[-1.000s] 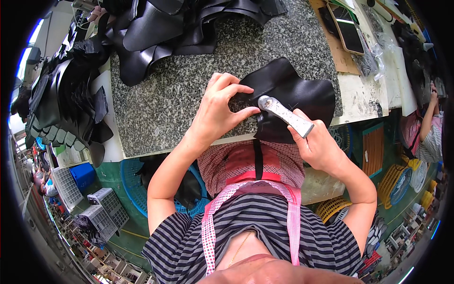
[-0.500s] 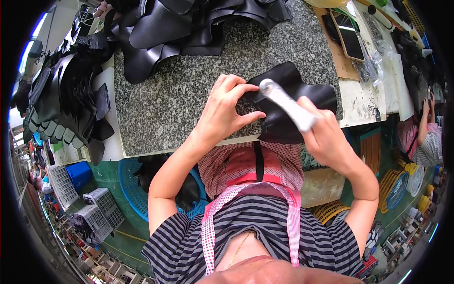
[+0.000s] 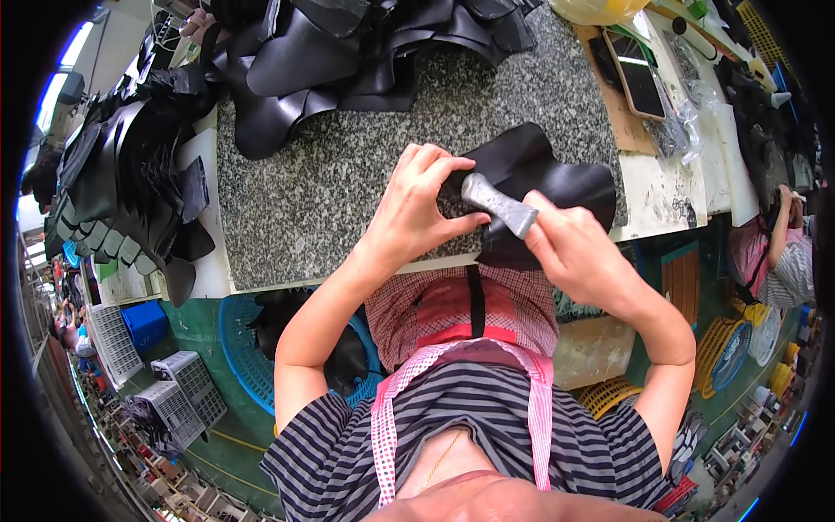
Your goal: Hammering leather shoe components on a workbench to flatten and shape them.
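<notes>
Left hand: left hand lay on the granite slab, fingers curled and partly spread, fingertips pinching the near edge of the black leather piece.
Right hand: right hand was closed in a fist round the handle of a small metal hammer; hammer head pointed up-left and sat just beside the left fingertips.
Leather piece: black, curved outline, flat on the slab at its front edge, right of centre; lower part hung over the edge, partly hidden by both hands.
Contact: cannot tell whether the hammer head touched the leather.
Surface: speckled grey granite slab set on a white bench.
Stock: heap of black leather cut pieces at the far side of the slab; another stack at the left end.
Bench, right: phone on a brown board.
Room: green floor, blue basket below the bench, grey crates lower left.
Others: a second person's arm at the right rim.
</notes>
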`<act>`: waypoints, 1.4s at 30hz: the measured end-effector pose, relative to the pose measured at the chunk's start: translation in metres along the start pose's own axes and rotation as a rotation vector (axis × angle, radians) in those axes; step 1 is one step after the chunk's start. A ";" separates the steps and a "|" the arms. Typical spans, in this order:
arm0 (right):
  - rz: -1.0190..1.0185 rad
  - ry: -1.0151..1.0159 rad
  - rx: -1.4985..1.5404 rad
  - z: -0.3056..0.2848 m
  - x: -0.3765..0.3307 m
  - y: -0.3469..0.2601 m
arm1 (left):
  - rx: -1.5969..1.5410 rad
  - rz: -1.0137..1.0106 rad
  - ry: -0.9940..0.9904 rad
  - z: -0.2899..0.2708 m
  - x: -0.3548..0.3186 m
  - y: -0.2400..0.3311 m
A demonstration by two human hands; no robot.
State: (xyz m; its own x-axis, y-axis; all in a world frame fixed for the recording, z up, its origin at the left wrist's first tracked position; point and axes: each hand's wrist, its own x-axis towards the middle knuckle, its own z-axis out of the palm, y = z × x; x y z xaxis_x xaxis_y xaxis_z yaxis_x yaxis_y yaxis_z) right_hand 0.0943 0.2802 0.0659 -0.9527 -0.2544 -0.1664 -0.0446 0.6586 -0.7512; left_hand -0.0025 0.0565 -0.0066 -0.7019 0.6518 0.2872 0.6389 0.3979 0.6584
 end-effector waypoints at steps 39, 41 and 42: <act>0.023 -0.093 0.667 0.107 0.029 -0.029 | -1.405 -1.272 0.760 -0.109 -0.152 0.100; 0.001 -0.161 0.635 0.121 0.031 -0.034 | -1.569 -1.108 0.768 -0.106 -0.181 0.096; 0.005 -0.171 0.650 0.126 0.033 -0.038 | -1.398 -1.177 0.849 -0.104 -0.183 0.104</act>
State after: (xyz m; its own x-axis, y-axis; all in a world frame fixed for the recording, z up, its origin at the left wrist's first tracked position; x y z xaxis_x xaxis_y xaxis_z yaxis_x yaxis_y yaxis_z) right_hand 0.1024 0.1575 0.0082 -0.8889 -0.3967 -0.2292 0.2004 0.1132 -0.9731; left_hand 0.1596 -0.0883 0.0821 -0.7225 -0.0791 -0.6868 -0.4974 -0.6305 0.5959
